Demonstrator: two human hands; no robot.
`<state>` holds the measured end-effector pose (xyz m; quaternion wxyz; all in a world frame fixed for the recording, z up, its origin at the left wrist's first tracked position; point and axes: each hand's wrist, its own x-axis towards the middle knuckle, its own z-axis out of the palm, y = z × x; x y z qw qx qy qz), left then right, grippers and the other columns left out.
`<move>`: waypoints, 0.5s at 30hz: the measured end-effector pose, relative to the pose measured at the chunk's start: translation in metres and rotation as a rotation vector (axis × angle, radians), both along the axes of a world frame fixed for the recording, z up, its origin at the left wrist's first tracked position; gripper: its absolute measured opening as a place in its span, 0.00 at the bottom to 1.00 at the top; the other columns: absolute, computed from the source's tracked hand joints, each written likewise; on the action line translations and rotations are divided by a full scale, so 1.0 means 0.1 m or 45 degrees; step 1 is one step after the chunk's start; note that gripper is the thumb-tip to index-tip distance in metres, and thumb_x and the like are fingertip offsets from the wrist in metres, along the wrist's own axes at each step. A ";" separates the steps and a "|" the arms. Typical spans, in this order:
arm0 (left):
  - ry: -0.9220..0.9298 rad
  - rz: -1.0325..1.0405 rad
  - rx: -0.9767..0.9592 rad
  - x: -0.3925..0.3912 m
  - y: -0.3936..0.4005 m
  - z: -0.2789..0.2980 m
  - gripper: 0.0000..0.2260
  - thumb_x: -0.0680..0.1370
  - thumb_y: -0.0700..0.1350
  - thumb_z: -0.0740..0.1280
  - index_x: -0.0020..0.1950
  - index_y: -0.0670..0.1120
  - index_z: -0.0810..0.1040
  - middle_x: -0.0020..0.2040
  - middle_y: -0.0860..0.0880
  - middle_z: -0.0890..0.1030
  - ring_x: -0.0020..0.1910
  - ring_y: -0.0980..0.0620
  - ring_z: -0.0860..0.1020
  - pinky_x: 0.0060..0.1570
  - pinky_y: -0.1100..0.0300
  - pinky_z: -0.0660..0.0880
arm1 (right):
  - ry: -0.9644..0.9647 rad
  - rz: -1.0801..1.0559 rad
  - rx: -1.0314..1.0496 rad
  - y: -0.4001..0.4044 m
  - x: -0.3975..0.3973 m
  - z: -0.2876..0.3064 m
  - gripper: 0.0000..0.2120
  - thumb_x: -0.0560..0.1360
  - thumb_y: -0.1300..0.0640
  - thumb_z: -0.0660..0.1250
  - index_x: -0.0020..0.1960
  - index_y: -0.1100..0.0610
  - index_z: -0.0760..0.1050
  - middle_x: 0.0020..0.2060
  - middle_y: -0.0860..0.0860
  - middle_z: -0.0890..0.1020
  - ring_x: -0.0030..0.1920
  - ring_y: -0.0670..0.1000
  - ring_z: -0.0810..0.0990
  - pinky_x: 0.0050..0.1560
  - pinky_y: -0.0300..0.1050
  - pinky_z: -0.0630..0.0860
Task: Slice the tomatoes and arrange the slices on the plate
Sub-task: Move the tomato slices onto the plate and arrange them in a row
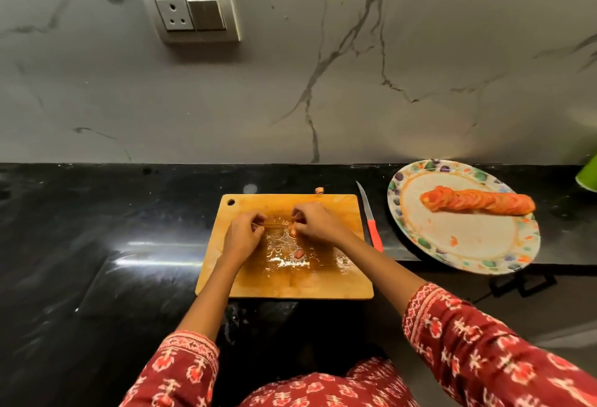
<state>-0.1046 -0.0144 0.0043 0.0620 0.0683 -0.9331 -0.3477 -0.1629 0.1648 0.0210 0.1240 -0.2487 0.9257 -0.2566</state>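
Two hands over the wet cutting board [284,280], left hand [244,234] curled with nothing visibly held, right hand [318,222] pinching a tomato scrap [293,229]

Both hands, left hand [243,233] and right hand [318,222], over wet cutting board [339,280]; tomato slices [478,204] on plate [420,238].

I see orange-red tomato slices [478,203] on a white plate [465,238] with a multicoloured floral rim, a red-handled knife [371,222], a tan board [284,277], a glossy black bench [97,229], and red-and-white patterned sleeves [484,326].
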 end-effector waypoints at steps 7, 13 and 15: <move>0.080 -0.027 0.041 0.02 0.05 -0.03 0.10 0.75 0.35 0.67 0.55 0.43 0.79 0.52 0.46 0.81 0.49 0.53 0.77 0.50 0.62 0.74 | -0.046 -0.041 0.066 -0.14 0.01 -0.02 0.06 0.74 0.62 0.67 0.51 0.59 0.77 0.45 0.53 0.79 0.46 0.50 0.77 0.47 0.44 0.75; 0.043 -0.056 0.084 -0.08 0.09 -0.05 0.10 0.75 0.36 0.67 0.56 0.43 0.78 0.53 0.46 0.80 0.51 0.52 0.77 0.52 0.60 0.74 | -0.295 -0.127 -0.188 0.12 -0.07 0.09 0.03 0.74 0.64 0.68 0.47 0.59 0.76 0.39 0.48 0.78 0.41 0.44 0.78 0.40 0.34 0.74; 0.036 -0.098 0.122 -0.13 0.12 -0.03 0.10 0.75 0.38 0.67 0.56 0.43 0.78 0.52 0.47 0.80 0.50 0.53 0.77 0.52 0.61 0.74 | -0.323 -0.162 -0.242 0.22 -0.13 0.16 0.04 0.73 0.64 0.69 0.47 0.59 0.76 0.38 0.46 0.77 0.39 0.42 0.76 0.37 0.32 0.71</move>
